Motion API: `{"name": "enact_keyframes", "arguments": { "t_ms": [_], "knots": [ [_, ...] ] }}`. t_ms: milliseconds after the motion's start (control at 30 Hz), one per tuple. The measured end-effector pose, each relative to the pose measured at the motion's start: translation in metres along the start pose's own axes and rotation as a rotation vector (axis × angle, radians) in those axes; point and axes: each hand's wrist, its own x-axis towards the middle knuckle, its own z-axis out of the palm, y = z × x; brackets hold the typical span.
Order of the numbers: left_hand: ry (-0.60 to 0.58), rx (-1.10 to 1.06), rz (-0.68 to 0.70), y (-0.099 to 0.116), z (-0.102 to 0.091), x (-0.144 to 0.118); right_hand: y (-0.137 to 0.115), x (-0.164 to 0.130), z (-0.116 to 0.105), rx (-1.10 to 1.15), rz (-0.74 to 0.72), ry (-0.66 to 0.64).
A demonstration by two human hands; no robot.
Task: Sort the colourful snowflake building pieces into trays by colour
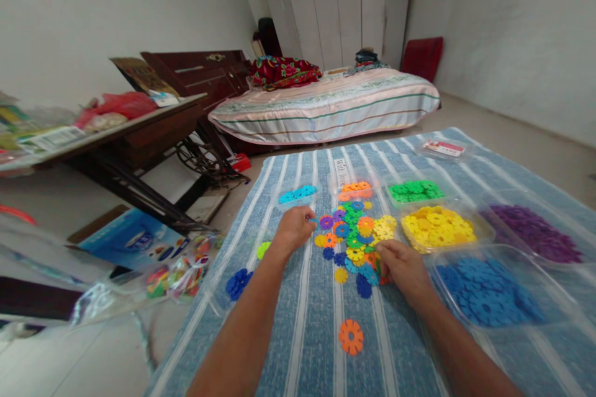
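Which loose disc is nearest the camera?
The orange disc, alone on the striped cloth; the pile lies farther back, between the left hand and right hand.

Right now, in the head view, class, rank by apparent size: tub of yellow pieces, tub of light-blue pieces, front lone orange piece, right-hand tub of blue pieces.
1. Blue tub
2. Yellow tub
3. Light-blue tub
4. Orange piece
Nearness probably enlarges the first and last.

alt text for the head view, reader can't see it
A left hand pinches a blue piece beside a pile of multicoloured flower-shaped discs the right hand touches, on a striped cloth. Clear containers of discs stand nearby, a bed beyond.
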Motion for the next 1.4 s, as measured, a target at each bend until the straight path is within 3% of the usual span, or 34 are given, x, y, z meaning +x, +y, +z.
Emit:
{"name": "enact_keyframes", "arguments": {
  "t_ms": [167, 267, 333, 467, 567, 733, 900, 1067, 1400],
  "knots": [
    [0.140, 0.089, -0.113, -0.008, -0.039, 0.048, 0.000, 0.000, 0.002, 0.001, 0.004, 0.006],
    [0.201, 0.154, -0.146, -0.006, -0.046, 0.053, 0.002, 0.000, 0.002, 0.010, 0.016, 0.003],
    [0.132, 0.194, -0.089, -0.002, -0.039, 0.042, 0.002, 0.001, 0.002, 0.004, 0.011, 0.008],
    [-0.141, 0.190, 0.084, 0.006, -0.003, 0.003, -0.001, 0.001, 0.001, -0.023, -0.010, 0.013],
    [-0.223, 0.188, 0.115, 0.008, 0.024, -0.021, -0.002, 0.001, 0.000, -0.023, -0.013, 0.008],
    [-0.189, 0.146, 0.096, 0.004, 0.045, -0.036, 0.000, 0.001, 0.001, -0.029, -0.020, 0.018],
    [-0.161, 0.027, 0.068, -0.002, 0.048, -0.036, 0.001, 0.002, 0.001, -0.026, -0.015, 0.019],
    [-0.213, -0.109, 0.091, 0.003, 0.053, -0.036, 0.002, 0.002, 0.001, -0.029, -0.013, 0.009],
    [-0.213, -0.198, 0.073, 0.005, 0.060, -0.039, -0.001, 0.001, 0.001, -0.016, 0.004, 0.013]
  ]
}}
